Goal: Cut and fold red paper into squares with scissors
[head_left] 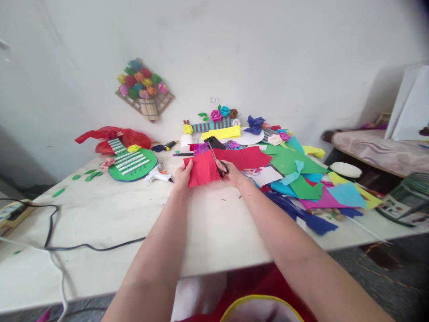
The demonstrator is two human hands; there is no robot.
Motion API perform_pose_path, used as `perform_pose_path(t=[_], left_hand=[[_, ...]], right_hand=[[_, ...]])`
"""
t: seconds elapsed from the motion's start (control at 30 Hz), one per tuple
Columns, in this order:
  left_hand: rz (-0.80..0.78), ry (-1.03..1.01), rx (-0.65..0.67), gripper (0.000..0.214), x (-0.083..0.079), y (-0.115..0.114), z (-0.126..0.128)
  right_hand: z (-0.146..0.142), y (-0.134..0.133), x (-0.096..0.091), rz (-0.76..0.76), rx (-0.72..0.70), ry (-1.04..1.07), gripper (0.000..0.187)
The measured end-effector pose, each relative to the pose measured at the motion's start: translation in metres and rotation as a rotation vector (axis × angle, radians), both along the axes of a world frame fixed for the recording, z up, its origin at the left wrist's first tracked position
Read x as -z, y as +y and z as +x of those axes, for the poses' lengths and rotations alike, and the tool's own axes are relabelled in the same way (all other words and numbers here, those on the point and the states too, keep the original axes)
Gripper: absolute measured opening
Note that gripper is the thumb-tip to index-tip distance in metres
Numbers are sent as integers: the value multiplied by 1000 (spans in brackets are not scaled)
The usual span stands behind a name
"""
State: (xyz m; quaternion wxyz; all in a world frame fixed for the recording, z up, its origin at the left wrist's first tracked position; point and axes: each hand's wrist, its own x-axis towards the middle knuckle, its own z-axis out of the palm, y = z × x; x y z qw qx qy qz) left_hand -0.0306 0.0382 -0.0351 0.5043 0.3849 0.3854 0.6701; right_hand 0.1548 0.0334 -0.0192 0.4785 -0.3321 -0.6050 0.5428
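A sheet of red crepe paper (202, 170) hangs above the middle of the table, pinched at its left edge by my left hand (182, 174). My right hand (230, 173) grips a pair of scissors (221, 168) with dark handles. The scissor blades point up and away from me, lying across the red paper near its right side. Whether the blades are apart is too small to tell. Behind my right hand, another stretch of red paper (248, 157) runs to the right.
Left of my hands lie a white glue gun (157, 174), a green decorated board (134, 163) and pliers (165, 146). Coloured paper scraps (301, 188) cover the right side. A glass jar (407, 201) stands at the right edge. A black cable (97, 247) crosses the left.
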Motion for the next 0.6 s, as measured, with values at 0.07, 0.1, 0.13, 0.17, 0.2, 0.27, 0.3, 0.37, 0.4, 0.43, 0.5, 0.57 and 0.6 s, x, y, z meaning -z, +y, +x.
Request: perform_pose_path(t=[0.07,0.1,0.13,0.17,0.2,0.27,0.3,0.37,0.4,0.43,0.5,0.57,0.6], left_hand=[[2,-5,-6,44,-1,-1,1],[2,-9,-9,44,-1,-1,1],[4,-13,-9,44,-1,-1,1],[6,-16,-7,44,-1,-1,1],[9,-17,-4,45,-1,-1,0],[15,-15,4,45,0,-1,0],[18,-15,7,45,0,0,0],[24,-18,3,44,0,0,0],[25,-23,-2,44,0,0,0],[23,-30,-7,44,0,0,0],[8,-42,-20,43,-1,0,1],[-7,-49,-28,44,-1,0,1],[-8,-51,-29,44,-1,0,1]], right_hand=[[0,1,0,-5,4,1,45],[0,1,1,-10,8,6,45],[0,2,1,-17,7,12,44],[0,3,2,-25,6,20,44],[0,4,3,-31,3,30,43],[-1,6,4,-39,-5,53,42],[-1,6,4,-42,-5,62,42],[-2,6,4,-59,8,74,40],[-3,6,3,-70,16,75,40],[-3,5,2,-81,26,76,39],[-4,2,0,-95,43,81,39],[-5,0,-2,-99,60,88,37],[-5,-1,-3,-100,69,93,36]])
